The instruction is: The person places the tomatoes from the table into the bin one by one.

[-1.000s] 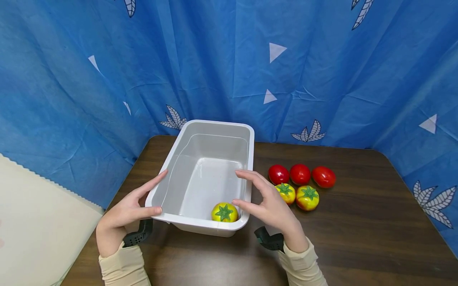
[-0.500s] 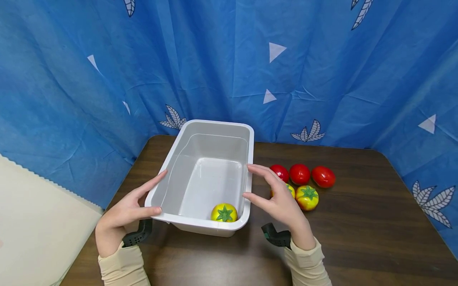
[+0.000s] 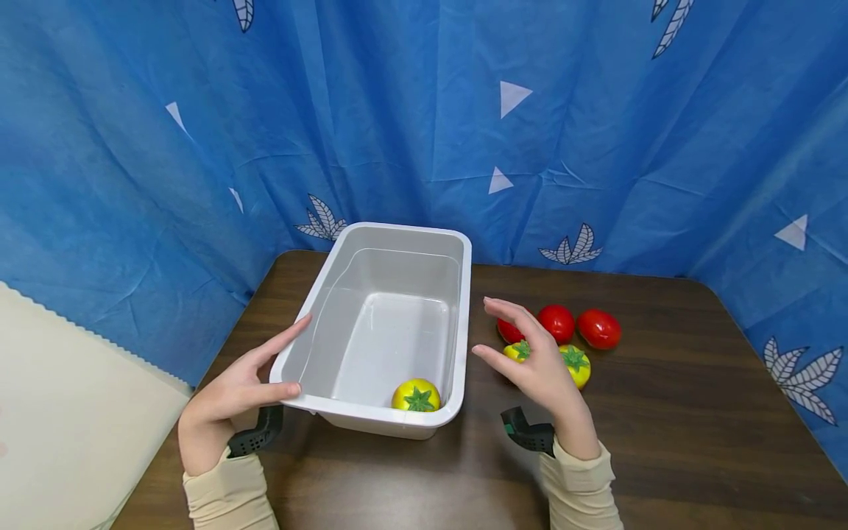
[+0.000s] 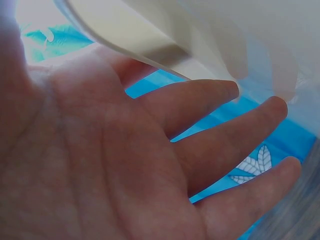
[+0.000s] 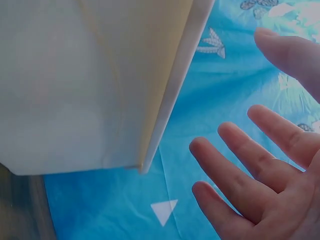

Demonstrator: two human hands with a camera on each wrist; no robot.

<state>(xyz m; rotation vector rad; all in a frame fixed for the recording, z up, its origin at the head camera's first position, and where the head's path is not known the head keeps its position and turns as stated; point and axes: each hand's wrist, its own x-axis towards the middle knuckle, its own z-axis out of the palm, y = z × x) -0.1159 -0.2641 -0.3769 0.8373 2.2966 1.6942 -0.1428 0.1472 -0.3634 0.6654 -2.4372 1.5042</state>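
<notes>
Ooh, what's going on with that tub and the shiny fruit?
A person's left hand touches a grey tub near its corner. Their right hand is beside the tub, holding nothing. One yellow fruit sits inside the tub; three red ones and two yellow ones are on the table, some partly hidden behind that hand.

left hand (image 4: 135,145) spread, palm in view, beside pale bin (image 4: 210,40); leaf-printed blue curtain (image 4: 300,134) behind; tabletop (image 4: 297,212) lower right.

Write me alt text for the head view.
A person's left hand touches a gray bin with one yellow fruit inside. The right hand, holding nothing and apart from the bin, partly hides red fruits and yellow fruits on a brown table. Behind hangs a blue curtain.
</notes>
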